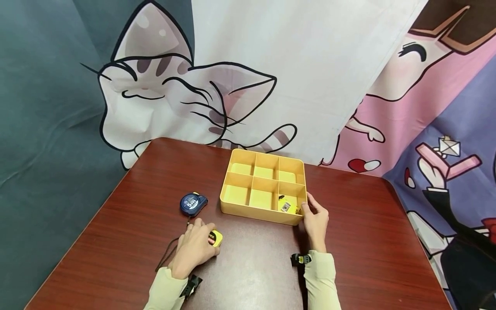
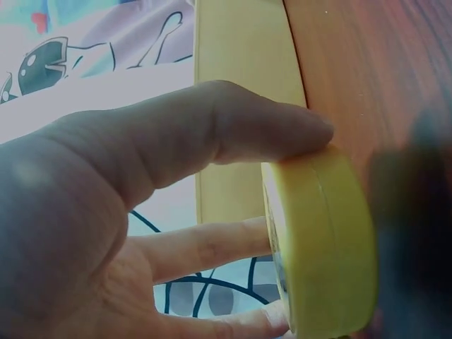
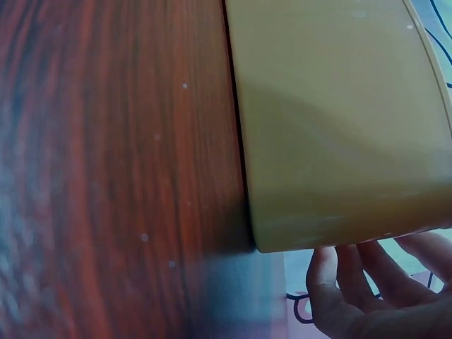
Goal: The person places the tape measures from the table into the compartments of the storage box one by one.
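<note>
Evidently the step in hand is a grasp: the yellow, rounded plastic tape measure [image 1: 215, 238] is nearer the counter's [image 1: 368, 258] left edge than its right, pinched by the fingers of the left hand [image 1: 195, 246]. Lifting it would likely call for a firm pinch, clear of the dark-blue, round-faced tape measure [image 1: 191, 204] just beyond. Towards the counter's far edge, the fingers of the right hand [image 1: 315, 220] grip the right wall of a yellow, six-compartment plastic box [image 1: 257, 211].

Table [image 1: 368, 241]: reddish-brown, wood-grained, lower half of frame.
Backdrop cloth [image 1: 310, 51]: grey-teal at left, white at upper centre, pink and violet at right.
Cartoon cat [image 1: 128, 114]: upper left.
Glare [image 1: 252, 271]: on table, bottom centre.
</note>
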`<state>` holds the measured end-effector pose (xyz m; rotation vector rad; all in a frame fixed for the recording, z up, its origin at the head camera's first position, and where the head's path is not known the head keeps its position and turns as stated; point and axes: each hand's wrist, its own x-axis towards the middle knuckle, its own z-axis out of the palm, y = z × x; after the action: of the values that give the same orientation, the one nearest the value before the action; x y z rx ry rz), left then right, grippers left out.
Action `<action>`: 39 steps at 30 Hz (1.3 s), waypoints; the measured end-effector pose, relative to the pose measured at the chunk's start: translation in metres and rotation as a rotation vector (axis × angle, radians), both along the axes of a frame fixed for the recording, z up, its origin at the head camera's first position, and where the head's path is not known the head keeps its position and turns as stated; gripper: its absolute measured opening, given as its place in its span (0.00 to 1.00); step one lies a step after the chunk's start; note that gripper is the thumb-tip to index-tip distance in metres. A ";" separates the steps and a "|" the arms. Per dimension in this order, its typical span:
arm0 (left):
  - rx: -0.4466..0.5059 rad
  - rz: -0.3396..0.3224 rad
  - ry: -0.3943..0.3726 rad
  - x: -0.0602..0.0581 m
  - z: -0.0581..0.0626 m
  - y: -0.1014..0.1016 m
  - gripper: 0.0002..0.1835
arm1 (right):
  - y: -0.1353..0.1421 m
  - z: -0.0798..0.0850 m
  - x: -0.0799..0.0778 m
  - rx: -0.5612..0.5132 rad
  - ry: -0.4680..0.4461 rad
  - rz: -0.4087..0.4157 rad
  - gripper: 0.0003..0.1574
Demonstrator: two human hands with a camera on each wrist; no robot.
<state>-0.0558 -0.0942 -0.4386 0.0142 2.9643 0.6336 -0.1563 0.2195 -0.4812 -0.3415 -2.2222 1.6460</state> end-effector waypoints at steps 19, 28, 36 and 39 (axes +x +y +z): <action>-0.022 0.011 0.004 -0.002 0.012 0.001 0.28 | 0.001 0.001 0.001 0.031 -0.043 -0.012 0.21; -0.025 0.005 0.016 -0.002 0.015 0.002 0.27 | 0.000 0.002 0.001 0.021 -0.051 -0.015 0.21; -0.034 0.006 0.001 -0.002 0.020 0.003 0.28 | 0.000 0.002 0.000 0.015 -0.054 -0.015 0.21; -0.039 0.003 -0.003 -0.002 0.021 0.003 0.28 | 0.000 0.002 0.000 0.010 -0.052 -0.014 0.21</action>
<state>-0.0579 -0.0914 -0.4176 0.0051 2.9737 0.5761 -0.1559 0.2197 -0.4791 -0.4009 -2.2600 1.6359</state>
